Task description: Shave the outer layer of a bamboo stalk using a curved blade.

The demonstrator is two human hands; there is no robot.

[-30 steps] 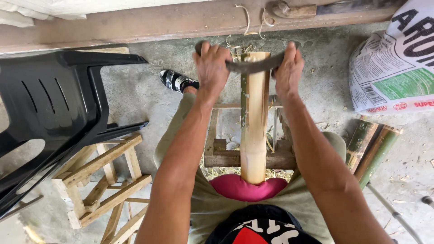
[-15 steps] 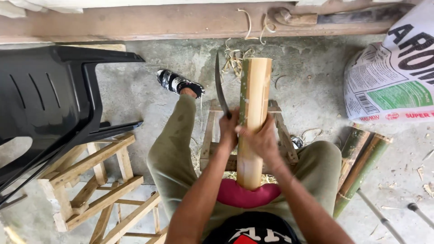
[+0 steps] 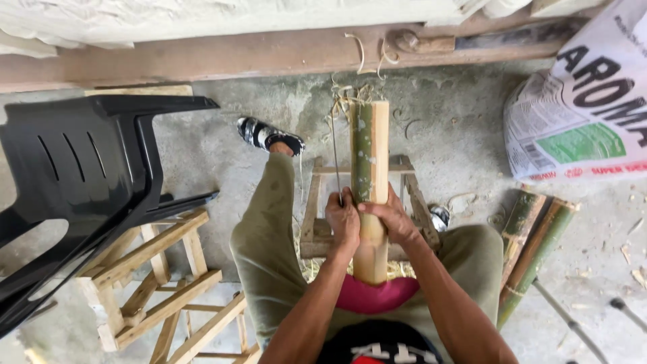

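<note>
From my feed, both forearms are bare — no sleeves, no gloves, no watch or rings that I can make out on the left hand [image 3: 342, 219] or the right hand [image 3: 389, 219]. I see loose olive-green trousers [image 3: 266, 253], a pink-red garment [image 3: 374, 294] at the waist, a dark top with red and white print, and a black-and-white sandal [image 3: 268, 137].

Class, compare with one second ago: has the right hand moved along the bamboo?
Yes. The right hand slid from the bamboo top down toward the person, now below the wooden stand's crossbar.

Smooth bamboo pole [image 3: 370, 195], glossy plastic chair [image 3: 74, 175]
</note>
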